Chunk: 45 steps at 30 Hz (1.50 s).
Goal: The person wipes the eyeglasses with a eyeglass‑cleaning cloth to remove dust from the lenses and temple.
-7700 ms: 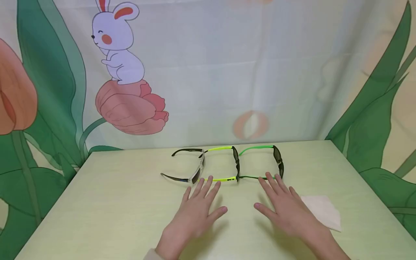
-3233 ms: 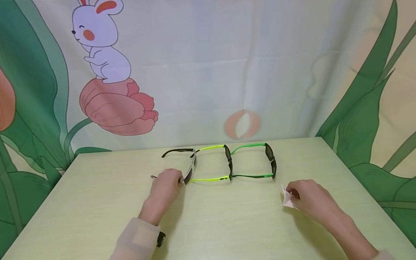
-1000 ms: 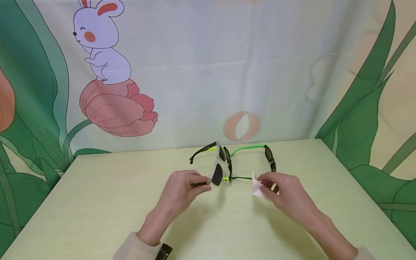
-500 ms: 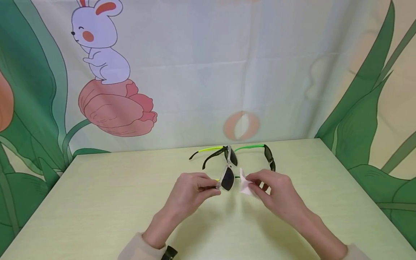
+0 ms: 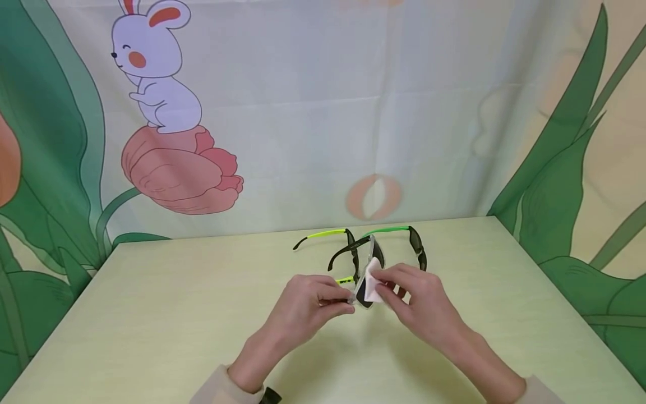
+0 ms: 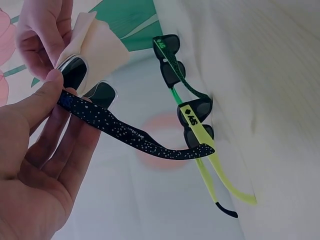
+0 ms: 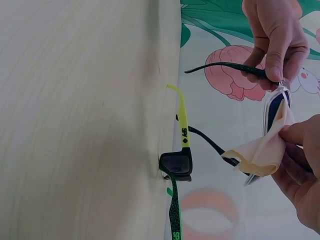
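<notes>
My left hand pinches a pair of clear-framed sunglasses at the hinge by one black temple arm, holding it up off the table. In the left wrist view that speckled temple arm points away from the thumb. My right hand pinches a pale pink cleaning cloth between thumb and fingers. The cloth lies against the front of the dark lenses and covers part of them. In the right wrist view the cloth drapes over the frame, hiding much of the lower lens.
Behind the hands, sunglasses with yellow temple arms stand on the pale table. Green-armed sunglasses stand to their right, partly hidden by the right hand. A printed curtain hangs along the table's back edge.
Earlier both hands were spread and holding nothing; they took up the clear-framed sunglasses and the cloth. In the last second the sunglasses moved right, the cloth moved left, and they met.
</notes>
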{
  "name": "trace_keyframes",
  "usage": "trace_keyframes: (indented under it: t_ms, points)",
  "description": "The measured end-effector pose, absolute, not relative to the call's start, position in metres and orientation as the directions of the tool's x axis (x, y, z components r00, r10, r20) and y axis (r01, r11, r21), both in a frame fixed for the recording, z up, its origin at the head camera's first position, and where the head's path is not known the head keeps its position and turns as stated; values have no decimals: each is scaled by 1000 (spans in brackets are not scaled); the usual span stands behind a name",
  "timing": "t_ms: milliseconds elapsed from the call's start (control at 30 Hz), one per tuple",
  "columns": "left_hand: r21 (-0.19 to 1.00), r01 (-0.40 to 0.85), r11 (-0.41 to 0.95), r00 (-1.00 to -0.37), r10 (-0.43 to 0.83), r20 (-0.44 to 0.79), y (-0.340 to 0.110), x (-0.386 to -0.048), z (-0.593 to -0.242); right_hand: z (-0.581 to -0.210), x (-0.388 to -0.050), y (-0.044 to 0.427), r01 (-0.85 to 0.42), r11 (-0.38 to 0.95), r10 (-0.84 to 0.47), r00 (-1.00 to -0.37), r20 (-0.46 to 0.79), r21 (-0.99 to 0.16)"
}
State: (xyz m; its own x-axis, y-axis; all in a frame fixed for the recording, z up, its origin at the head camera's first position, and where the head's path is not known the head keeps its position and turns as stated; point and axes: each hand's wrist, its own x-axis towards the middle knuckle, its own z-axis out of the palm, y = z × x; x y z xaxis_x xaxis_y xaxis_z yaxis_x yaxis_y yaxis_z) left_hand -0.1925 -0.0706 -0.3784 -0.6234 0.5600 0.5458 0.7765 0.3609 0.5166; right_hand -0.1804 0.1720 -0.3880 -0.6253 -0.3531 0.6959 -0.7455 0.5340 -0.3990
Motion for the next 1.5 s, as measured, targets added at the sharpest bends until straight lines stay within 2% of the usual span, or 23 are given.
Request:
trace_keyframes:
  t_ms: [333,500,767,967,1133,1500]
  points:
    - [488,799,352,-595,578,558,-67,-192,-377,-390,-178,168,-772,522,-370,-589,719,-363]
    - [500,785,366,-614,570,546,-66,-191,-376,-389,-175,167,-775,527,-379,-580,721,-347]
    - [541,761,359,-641,548,538,-63,-192,-377,-389,-173,165,-821,507,-396,-492,776,-262]
    - [623,703,342,-689,543,479,-61,-191,-377,-390,-174,164,-816,536,-384,-465,798,-218]
    - [664,671,330,-711,540,451,-61,-190,-377,-389,-175,164,-817,511,-368,-489,791,-267]
    - [665,683,302,-690,567,451,-61,-187,-375,-386,-180,169,-757,536,-335,-598,729,-375]
